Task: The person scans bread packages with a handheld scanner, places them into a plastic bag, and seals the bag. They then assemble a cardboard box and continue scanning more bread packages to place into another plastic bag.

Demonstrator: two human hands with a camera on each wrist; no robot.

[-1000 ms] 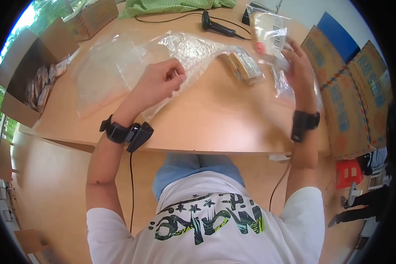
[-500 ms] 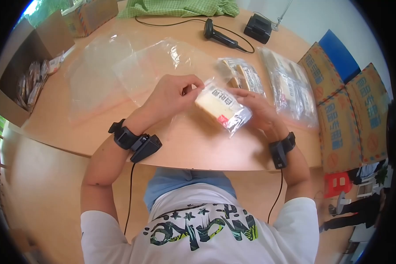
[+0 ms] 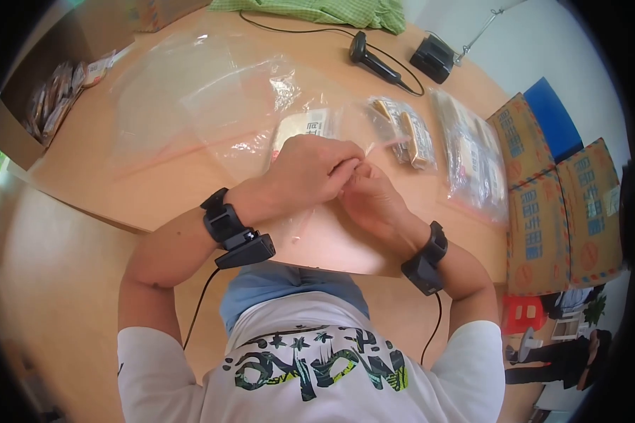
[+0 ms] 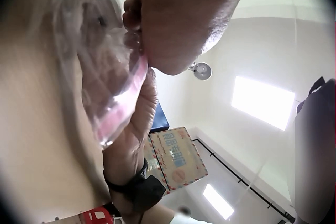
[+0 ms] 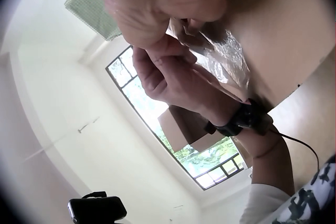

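My left hand [image 3: 310,173] and right hand [image 3: 377,201] meet over the front of the table, fingertips together. Between them they pinch the edge of a clear plastic zip bag [image 3: 349,123], whose pink strip [image 4: 118,111] shows in the left wrist view. Behind my left hand a packet of sliced white bread [image 3: 303,124] lies under the clear film, partly hidden by that hand. In the right wrist view the left hand [image 5: 181,85] is bent in against the right hand [image 5: 163,8], with shiny film [image 5: 231,58] beyond them.
More clear bags [image 3: 190,99] lie spread at the left. To the right are two bread packets [image 3: 409,134] and a filled bag of packets [image 3: 473,151]. A barcode scanner [image 3: 374,63] sits at the back. An open carton [image 3: 21,130] holds packets; printed cartons [image 3: 536,225] stand at right.
The right hand brought the bread packet from the right to the middle. The packet has left both hands and lies farther back under film; the hands now meet on the bag's edge.
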